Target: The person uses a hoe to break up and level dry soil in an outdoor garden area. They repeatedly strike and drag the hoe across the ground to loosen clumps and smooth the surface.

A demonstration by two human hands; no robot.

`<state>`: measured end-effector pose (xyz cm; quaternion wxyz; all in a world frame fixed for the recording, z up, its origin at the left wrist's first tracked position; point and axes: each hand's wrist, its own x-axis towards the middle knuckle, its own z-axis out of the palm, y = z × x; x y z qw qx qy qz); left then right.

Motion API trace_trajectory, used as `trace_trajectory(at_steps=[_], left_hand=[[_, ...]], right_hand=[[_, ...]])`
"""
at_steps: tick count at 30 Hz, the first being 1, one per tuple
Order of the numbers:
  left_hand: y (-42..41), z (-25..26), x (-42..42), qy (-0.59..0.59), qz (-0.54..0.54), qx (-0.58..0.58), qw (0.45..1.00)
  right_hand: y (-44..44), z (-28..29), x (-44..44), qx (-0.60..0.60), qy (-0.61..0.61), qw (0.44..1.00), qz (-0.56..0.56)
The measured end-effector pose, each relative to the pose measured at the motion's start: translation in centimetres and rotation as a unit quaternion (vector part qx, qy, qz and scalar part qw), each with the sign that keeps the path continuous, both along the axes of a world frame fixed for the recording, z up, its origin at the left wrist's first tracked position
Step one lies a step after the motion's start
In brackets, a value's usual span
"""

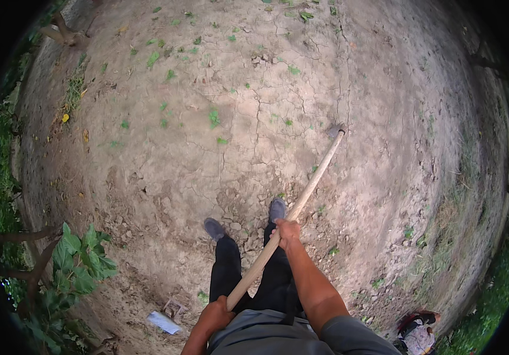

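Both of my hands grip a long wooden handle [310, 188] that slants across my legs, up and to the right. Near its butt end, by my waist, my left hand [217, 314] is closed around the wood. Farther up the shaft, close to my right shoe, my right hand [288, 232] holds it. At the far end a small metal head [335, 130], probably a hoe blade, is at the soil; its edge is hard to make out. Below me are my grey shoes [277, 209] on dry ground [192, 155].
Broken clods [245, 222] lie around my feet; cracked soil with scattered green leaves [214, 118] stretches ahead. A leafy branch [79, 257] reaches in from the left. A pale sheet-like item [164, 322] lies lower left. Patterned cloth, possibly a person [418, 338], shows lower right.
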<state>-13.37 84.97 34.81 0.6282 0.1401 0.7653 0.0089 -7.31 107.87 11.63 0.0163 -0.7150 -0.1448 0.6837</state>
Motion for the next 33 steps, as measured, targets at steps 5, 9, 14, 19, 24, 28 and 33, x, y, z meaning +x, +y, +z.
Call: trace_trajectory(at_steps=[5,9,14,19,24,28,33], left_hand=[[-3.5,0.9,0.5,0.029,-0.031,-0.022,0.999],[-3.0,0.4,1.2,0.029,-0.001,-0.004,1.0],[0.2,-0.7,1.3,0.052,0.01,0.015,0.998],[-0.2,0.7,0.6,0.063,0.011,0.021,0.998],[-3.5,2.3,1.0,0.063,0.0,-0.029,0.998],[-4.5,1.4,2.4,0.056,0.036,-0.019,0.998],[-4.8,0.9,3.0,0.078,0.053,-0.003,0.996]], right_hand=[[-3.5,0.9,1.0,-0.043,0.013,0.999,-0.012],[-2.1,1.9,0.9,-0.042,0.026,0.999,0.003],[2.0,1.3,-0.4,0.006,0.043,0.999,-0.001],[0.4,0.3,-1.8,-0.024,0.056,0.998,0.026],[-3.3,1.6,-1.7,-0.064,0.058,0.996,-0.008],[-3.3,2.6,-1.7,-0.037,0.058,0.997,0.028],[-2.5,3.2,-2.2,-0.018,0.072,0.997,0.027]])
